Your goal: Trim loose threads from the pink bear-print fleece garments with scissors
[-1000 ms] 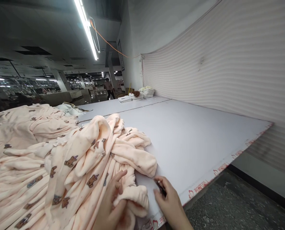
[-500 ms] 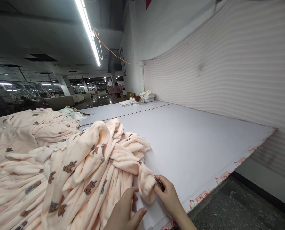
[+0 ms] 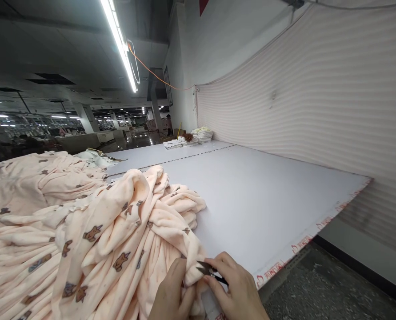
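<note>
A large heap of pale pink plush fabric printed with brown bears lies bunched over the left side of the table. My left hand is closed on a fold at its right end, near the table's front edge. Between the thumb and fingers of my right hand is a small pair of dark thread snips. The blades point left and stand a little apart, right at the fabric my left hand holds. Whether they touch the cloth I cannot tell.
The white-topped table has red print along its edge. White stacks stand at its far end. A striped sheet hangs along the right. Grey floor shows at lower right. A person is far back.
My left hand has gone from spread fingers to gripping the fabric's end. My right hand has turned the snips, and their blades now show, pointing at the cloth.
</note>
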Motion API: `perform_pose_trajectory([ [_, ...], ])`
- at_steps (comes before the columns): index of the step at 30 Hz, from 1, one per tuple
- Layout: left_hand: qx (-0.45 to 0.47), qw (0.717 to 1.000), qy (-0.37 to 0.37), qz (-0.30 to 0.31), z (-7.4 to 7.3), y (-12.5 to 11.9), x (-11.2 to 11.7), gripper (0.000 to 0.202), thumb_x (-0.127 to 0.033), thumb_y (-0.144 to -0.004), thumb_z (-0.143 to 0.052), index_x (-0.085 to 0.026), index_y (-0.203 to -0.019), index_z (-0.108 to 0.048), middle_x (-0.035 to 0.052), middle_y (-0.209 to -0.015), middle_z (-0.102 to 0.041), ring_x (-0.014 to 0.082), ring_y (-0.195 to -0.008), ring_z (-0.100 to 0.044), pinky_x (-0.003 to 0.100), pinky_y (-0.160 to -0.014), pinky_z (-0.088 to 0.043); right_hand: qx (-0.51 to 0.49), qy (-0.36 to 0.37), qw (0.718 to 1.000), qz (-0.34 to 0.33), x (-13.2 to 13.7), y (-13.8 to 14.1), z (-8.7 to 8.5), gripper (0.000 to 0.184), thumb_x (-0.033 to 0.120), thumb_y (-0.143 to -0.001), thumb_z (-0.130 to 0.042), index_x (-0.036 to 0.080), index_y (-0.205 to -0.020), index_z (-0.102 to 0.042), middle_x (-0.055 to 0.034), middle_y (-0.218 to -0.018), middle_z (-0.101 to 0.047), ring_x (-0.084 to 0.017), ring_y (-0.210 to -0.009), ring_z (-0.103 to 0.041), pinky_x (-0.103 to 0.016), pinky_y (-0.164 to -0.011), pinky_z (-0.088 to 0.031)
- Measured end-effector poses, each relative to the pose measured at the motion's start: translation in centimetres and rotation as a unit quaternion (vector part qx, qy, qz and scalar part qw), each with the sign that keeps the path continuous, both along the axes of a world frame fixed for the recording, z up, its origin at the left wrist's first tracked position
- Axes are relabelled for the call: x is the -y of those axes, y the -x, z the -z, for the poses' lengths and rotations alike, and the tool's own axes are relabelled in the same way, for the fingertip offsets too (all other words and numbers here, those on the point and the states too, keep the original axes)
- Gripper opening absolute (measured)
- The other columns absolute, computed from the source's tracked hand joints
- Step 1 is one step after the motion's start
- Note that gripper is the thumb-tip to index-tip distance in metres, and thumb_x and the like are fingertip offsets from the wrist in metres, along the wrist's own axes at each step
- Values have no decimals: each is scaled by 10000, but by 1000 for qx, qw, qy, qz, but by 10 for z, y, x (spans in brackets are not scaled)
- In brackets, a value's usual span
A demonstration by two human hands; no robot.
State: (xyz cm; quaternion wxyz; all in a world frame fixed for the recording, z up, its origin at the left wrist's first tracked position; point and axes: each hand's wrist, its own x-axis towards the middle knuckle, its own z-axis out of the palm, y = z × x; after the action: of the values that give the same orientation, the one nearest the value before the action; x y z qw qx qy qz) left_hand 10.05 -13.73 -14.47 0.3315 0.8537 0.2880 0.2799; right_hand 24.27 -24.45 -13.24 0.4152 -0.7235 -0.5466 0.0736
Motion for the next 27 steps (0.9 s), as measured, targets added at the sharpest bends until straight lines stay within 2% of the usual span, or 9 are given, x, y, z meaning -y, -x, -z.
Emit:
perform_pose_trajectory([
  [4, 18, 1000, -14, 6, 5, 5, -2, 161, -179, -764, -454, -220, -897, -536, 43, -883, -577, 198, -770, -563, 295, -688, -449, -45, -18, 999, -2, -7, 2, 5, 236, 317, -893, -472, 279, -999, -680, -10, -841, -649, -160, -760, -648, -215, -664, -489],
  [7, 55, 998, -17, -40, 11, 10, 1, 318, -236, -808, -454, -211, -1121, -504, 69, -957, -598, 201, -742, -584, 308, -694, -468, -60, -57, 995, 60, -12, 8, 25, 246, 315, -795, -569, 271, -1026, -642, -9, -875, -649, -175, -764, -651, -233, -665, -502],
  [9, 74, 997, -5, -35, 10, 11, 3, 384, -258, -840, -427, -219, -1218, -485, 76, -992, -617, 200, -750, -604, 305, -718, -475, -49, -75, 990, 109, -17, 12, 37, 252, 241, -744, -553, 271, -984, -626, 4, -860, -648, -178, -747, -650, -242, -652, -501],
  [12, 48, 995, 81, 44, -1, 9, 0, 305, -308, -868, -420, -206, -1084, -609, 75, -949, -660, 218, -851, -618, 303, -780, -475, -42, -99, 983, 152, -28, 14, 42, 199, 188, -769, -460, 251, -906, -590, 6, -827, -659, -176, -734, -655, -247, -645, -488],
  [15, 28, 963, 248, 100, -16, 10, -10, 320, -384, -877, -439, -177, -1013, -642, 64, -965, -693, 226, -923, -611, 319, -856, -468, -47, -103, 978, 174, -38, 13, 35, 96, 229, -812, -462, 230, -883, -526, 2, -787, -659, -181, -705, -650, -255, -629, -476],
  [18, 50, 923, 378, 59, -23, 16, -21, 356, -410, -825, -520, -171, -1056, -648, 53, -1060, -697, 241, -1051, -584, 337, -948, -436, -48, -64, 986, 149, -40, 14, 28, 26, 259, -834, -482, 238, -824, -493, 24, -715, -628, -171, -648, -623, -242, -581, -455],
  [22, 88, 892, 443, -28, -24, 23, -26, 373, -416, -756, -605, -147, -1005, -673, 76, -1020, -718, 268, -1081, -572, 373, -962, -426, -11, -39, 995, 91, -26, 18, 26, 60, 248, -842, -490, 252, -828, -549, 12, -783, -631, -169, -682, -620, -238, -595, -456],
  [25, 116, 873, 473, 7, -30, 23, -23, 364, -409, -759, -611, -131, -985, -674, 80, -948, -728, 258, -928, -613, 370, -859, -463, 23, -71, 997, 37, -13, 18, 25, 218, 254, -848, -493, 282, -1046, -581, -20, -942, -639, -186, -790, -639, -244, -633, -475],
  [27, 127, 857, 497, 37, -36, 21, -20, 372, -403, -760, -607, -123, -997, -670, 92, -949, -724, 260, -885, -618, 362, -803, -469, 71, -88, 993, 29, -7, 18, 23, 313, 302, -866, -501, 286, -1174, -552, -44, -970, -625, -199, -761, -631, -263, -614, -475],
])
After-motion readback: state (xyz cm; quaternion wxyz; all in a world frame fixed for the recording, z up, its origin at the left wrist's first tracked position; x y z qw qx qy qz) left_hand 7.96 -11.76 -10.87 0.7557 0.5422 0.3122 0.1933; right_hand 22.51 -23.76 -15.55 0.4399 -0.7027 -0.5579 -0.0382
